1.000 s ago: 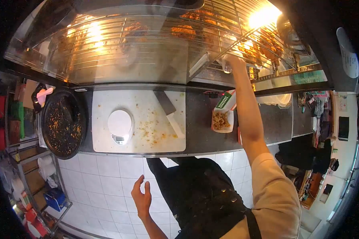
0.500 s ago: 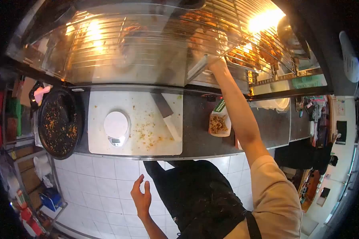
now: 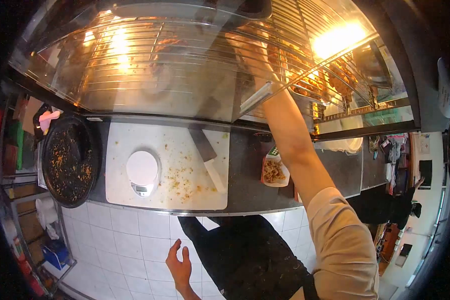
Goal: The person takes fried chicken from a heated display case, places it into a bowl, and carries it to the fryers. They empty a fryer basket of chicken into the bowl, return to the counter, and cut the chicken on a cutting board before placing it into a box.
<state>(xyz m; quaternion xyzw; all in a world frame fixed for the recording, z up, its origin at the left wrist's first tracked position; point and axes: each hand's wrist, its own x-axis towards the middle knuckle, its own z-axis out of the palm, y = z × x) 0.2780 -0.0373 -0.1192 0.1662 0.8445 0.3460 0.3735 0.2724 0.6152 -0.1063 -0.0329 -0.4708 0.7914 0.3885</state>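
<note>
My right arm reaches up into a glass warming cabinet (image 3: pixel 150 75). My right hand (image 3: pixel 242 46) shows only as a blur behind the glass, over the wire rack (image 3: pixel 305 55); I cannot tell what it holds. Fried pieces (image 3: pixel 330 77) lie on the rack under a bright heat lamp (image 3: pixel 337 37). My left hand (image 3: pixel 179 265) hangs low over the tiled floor, with its fingers apart and nothing in them.
On the dark counter lies a white cutting board (image 3: pixel 185 195) with crumbs, a round white scale (image 3: pixel 142 170) and a cleaver (image 3: pixel 207 152). A black round tray (image 3: pixel 67 160) of crumbs sits at the left. A small white tray (image 3: pixel 274 171) of fried bits sits right of the board.
My right hand has moved from the rack's right end leftward and deeper into the cabinet, behind the glass. The view has tilted up a little. My left hand has stayed put.
</note>
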